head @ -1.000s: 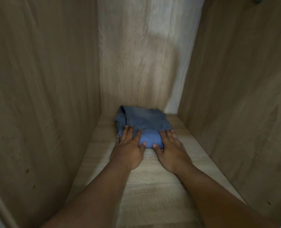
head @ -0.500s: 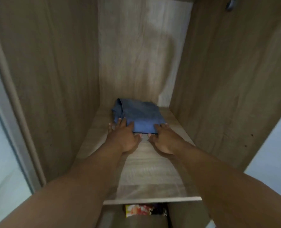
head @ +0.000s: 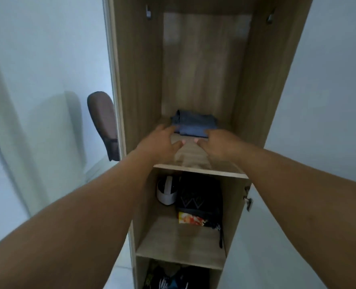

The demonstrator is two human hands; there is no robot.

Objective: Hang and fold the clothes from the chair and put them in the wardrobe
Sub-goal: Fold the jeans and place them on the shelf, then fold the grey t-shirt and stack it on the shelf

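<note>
Showing the release of one folded blue garment (head: 194, 126) on the upper shelf (head: 202, 171) of the open wardrobe (head: 139, 80). A second ago both palms pressed flat on the garment's near edge; now the left hand (head: 159, 143) and right hand (head: 217, 142) hang just short of it, fingers relaxed and spread, grasping nothing, and the view has pulled back to take in the whole cabinet. Whether the left fingertips brush the cloth cannot be told through the blur. Judged from this, the folded piece is stowed and the hands are free for the next item. Count: one garment on the upper shelf, lying toward the back; two hands; three compartments visible. The middle shelf holds one white helmet (head: 167, 192), one dark bag (head: 201, 201) and one bright packet (head: 191, 219); the lowest holds a dark jumble too indistinct to count. One chair back (head: 103, 122) shows at left, beside the wardrobe; no clothes on it are in view
</note>
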